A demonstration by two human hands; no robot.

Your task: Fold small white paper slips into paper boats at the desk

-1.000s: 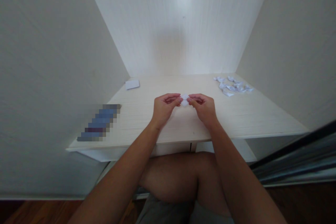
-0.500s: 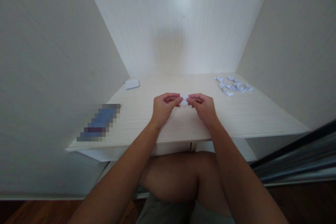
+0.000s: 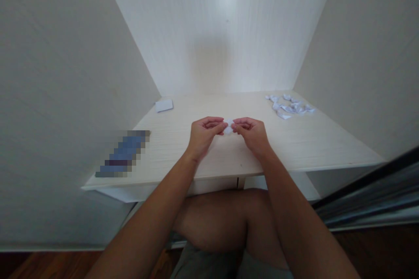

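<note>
Over the middle of the pale wooden desk, both my hands pinch one small folded piece of white paper. My left hand grips its left side with curled fingers. On its right side, my right hand is closed in the same way. The paper is held just above the desk top, and most of it is hidden by my fingertips.
A heap of several small folded white paper pieces lies at the back right of the desk. A small white paper stack sits at the back left. A blurred blue flat object lies near the left front edge. Walls close in three sides.
My fingertips have drawn closer together, so less of the white paper shows between them. The view has shifted slightly; the hands stay in the same place.
</note>
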